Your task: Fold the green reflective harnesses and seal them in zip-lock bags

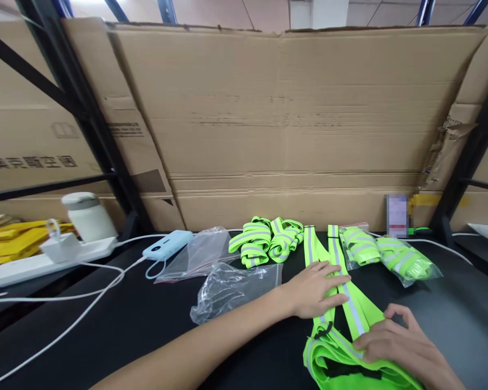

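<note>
A neon green reflective vest (353,303) with silver-grey stripes lies on the black table. Its two straps point away from me, and its lower part is gathered in folds near me. My left hand (315,290) rests palm down across the straps, fingers spread. Over the folded part, my right hand (402,346) has its fingers bent around the fabric edge; its thumb is hidden. Dark buckle pieces (324,330) show among the folds. Behind my left hand sit two rolled green reflective bands (254,241).
Clear plastic bags (236,290) lie left of the vest. Bagged green bands (404,259) are at right. A light blue power bank (167,245), white cables (93,309), a power strip (101,249) and a white bottle (90,216) occupy the left. Cardboard (293,119) walls the back.
</note>
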Available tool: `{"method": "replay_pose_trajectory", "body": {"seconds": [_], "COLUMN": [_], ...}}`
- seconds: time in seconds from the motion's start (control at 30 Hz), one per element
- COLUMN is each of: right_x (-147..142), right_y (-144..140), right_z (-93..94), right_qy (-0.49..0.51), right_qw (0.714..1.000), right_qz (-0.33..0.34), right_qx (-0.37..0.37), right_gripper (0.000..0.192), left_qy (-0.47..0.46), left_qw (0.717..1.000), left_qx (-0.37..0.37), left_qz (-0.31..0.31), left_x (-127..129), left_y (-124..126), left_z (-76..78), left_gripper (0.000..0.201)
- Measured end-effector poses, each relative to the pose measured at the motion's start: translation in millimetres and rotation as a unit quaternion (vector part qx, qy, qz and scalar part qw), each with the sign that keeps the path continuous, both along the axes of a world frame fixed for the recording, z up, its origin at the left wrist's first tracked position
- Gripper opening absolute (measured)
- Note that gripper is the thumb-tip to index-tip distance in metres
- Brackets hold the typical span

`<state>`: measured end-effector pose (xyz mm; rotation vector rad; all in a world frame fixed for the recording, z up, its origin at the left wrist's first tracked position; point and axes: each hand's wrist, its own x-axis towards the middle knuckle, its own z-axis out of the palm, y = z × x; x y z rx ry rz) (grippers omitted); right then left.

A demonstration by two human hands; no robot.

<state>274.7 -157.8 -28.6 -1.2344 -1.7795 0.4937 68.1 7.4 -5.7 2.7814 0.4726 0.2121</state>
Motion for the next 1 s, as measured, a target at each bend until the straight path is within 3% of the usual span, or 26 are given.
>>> {"method": "replay_pose_trajectory", "body": {"seconds": [0.1, 0.2, 0.3, 0.4, 0.53, 0.6, 0.67, 0.73, 0.83, 0.93, 1.0], "right_x": [-2.4, -8.2, -10.0, -6.0, -0.8, -0.8, -2.4, -5.2, -11.0, -17.0, -18.7], "right_y": [-5.2, -6.3, 0.0, 13.1, 31.5, 37.9, 42.2, 44.9, 47.9, 52.3, 57.6], "right_z": [-1.7, -3.9, 0.6, 11.9, 15.9, 8.2, -2.4, -10.7, -10.8, 3.0, 13.4], "right_qy": [-0.006, 0.017, 0.05, 0.041, 0.018, 0.021, 0.028, 0.031, 0.025, -0.005, -0.05], "right_qw": [1.0, 0.998, 0.987, 0.983, 0.981, 0.979, 0.978, 0.978, 0.98, 0.99, 0.991], "right_qz": [-0.009, -0.039, -0.08, -0.082, -0.065, -0.078, -0.099, -0.12, -0.131, -0.037, 0.015], "right_qx": [0.001, -0.054, -0.133, -0.16, -0.18, -0.186, -0.179, -0.17, -0.15, -0.139, -0.121], "right_gripper": [0.013, 0.02, 0.034, 0.046, 0.041, 0.045, 0.05, 0.052, 0.053, 0.042, 0.034], "left_qy": [-0.01, -0.013, -0.023, -0.025, -0.093, -0.138, -0.181, -0.227, -0.211, -0.158, -0.121], "left_qw": [0.999, 0.997, 0.997, 0.999, 0.988, 0.971, 0.962, 0.962, 0.977, 0.984, 0.987], "left_qx": [-0.001, 0.002, 0.009, -0.004, -0.112, -0.178, -0.189, -0.139, -0.028, 0.071, 0.101], "left_qz": [0.047, 0.075, 0.072, 0.045, 0.051, 0.076, 0.084, 0.062, 0.016, -0.028, -0.028], "left_x": [-5.9, -11.3, -11.3, -8.9, -9.2, -12.9, -19.6, -28.7, -42.7, -52.0, -55.1], "left_y": [6.2, 11.9, 16.6, 21.0, 27.2, 25.8, 17.3, 1.6, -25.7, -41.5, -43.1], "left_z": [0.1, 0.6, -1.3, -2.7, 1.1, 6.4, 13.2, 19.5, 22.1, 13.2, 4.4], "left_gripper": [0.064, 0.068, 0.064, 0.057, 0.055, 0.054, 0.051, 0.048, 0.045, 0.059, 0.054]}}
